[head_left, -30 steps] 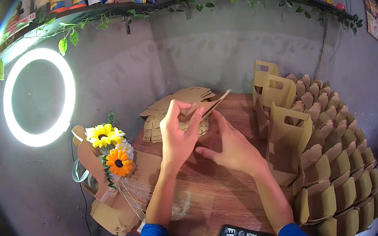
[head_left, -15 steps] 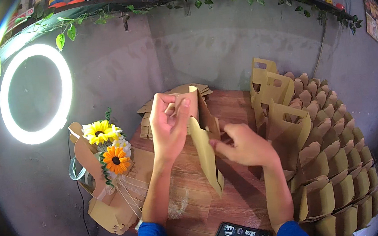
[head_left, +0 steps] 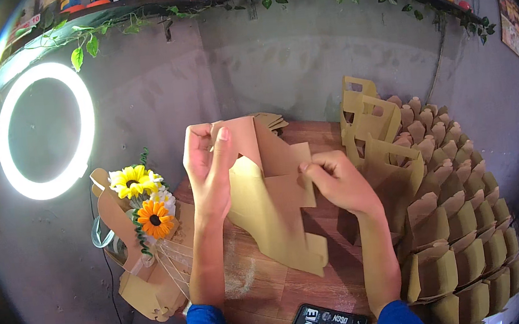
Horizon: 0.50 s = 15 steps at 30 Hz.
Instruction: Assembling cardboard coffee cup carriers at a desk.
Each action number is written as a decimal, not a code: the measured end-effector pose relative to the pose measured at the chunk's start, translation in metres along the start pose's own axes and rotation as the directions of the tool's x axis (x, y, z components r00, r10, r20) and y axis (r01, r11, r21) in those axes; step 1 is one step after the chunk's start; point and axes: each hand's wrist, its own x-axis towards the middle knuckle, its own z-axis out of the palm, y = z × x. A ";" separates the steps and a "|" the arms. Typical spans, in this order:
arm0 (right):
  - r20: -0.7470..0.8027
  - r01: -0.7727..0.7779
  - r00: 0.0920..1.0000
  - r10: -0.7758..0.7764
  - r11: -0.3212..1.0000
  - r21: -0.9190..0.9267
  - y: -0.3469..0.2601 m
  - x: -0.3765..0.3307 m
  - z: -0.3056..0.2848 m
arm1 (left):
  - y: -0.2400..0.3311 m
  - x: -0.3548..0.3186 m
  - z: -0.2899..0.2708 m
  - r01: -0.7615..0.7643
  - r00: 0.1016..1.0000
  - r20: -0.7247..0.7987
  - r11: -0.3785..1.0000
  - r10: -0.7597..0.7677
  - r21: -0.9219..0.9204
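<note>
Since a moment ago the flat kraft box blank [head_left: 273, 210] has swung round and opened out over the wooden table [head_left: 321, 284].
Left hand [head_left: 209, 167] pinches its top flap, right hand [head_left: 336, 182] grips its side edge; mid-fold, next is probably squaring the walls.

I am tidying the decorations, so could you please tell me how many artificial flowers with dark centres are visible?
2: a yellow flower above an orange flower, both left of the left hand. Others may be hidden.
</note>
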 end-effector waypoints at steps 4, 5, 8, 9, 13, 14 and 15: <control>-0.128 0.095 0.989 -0.070 0.973 0.208 -0.014 -0.007 -0.004 | 0.008 0.001 0.001 0.029 0.996 -0.080 0.986 -0.042 -0.167; -0.131 0.090 0.989 -0.064 0.974 0.208 -0.017 -0.011 -0.005 | 0.011 0.000 0.002 0.060 0.994 -0.075 0.980 -0.076 -0.190; -0.119 0.062 0.992 -0.028 0.955 0.292 -0.027 -0.016 -0.007 | 0.015 -0.002 0.003 0.103 0.987 -0.100 0.975 -0.124 -0.195; -0.117 0.062 0.993 -0.029 0.955 0.291 -0.032 -0.018 -0.005 | 0.013 -0.003 -0.001 0.096 0.988 -0.105 0.985 -0.112 -0.145; -0.174 0.088 0.984 -0.044 0.962 0.258 -0.047 -0.028 -0.001 | 0.021 -0.010 0.039 -0.172 0.933 -0.284 0.966 0.222 0.191; -0.211 0.079 0.977 -0.026 0.966 0.245 -0.049 -0.030 -0.001 | 0.026 -0.010 0.036 -0.173 0.933 -0.283 0.966 0.223 0.189; -0.213 0.080 0.977 -0.027 0.967 0.244 -0.050 -0.031 -0.001 | 0.032 -0.010 0.030 -0.396 0.860 -0.056 0.732 0.508 0.554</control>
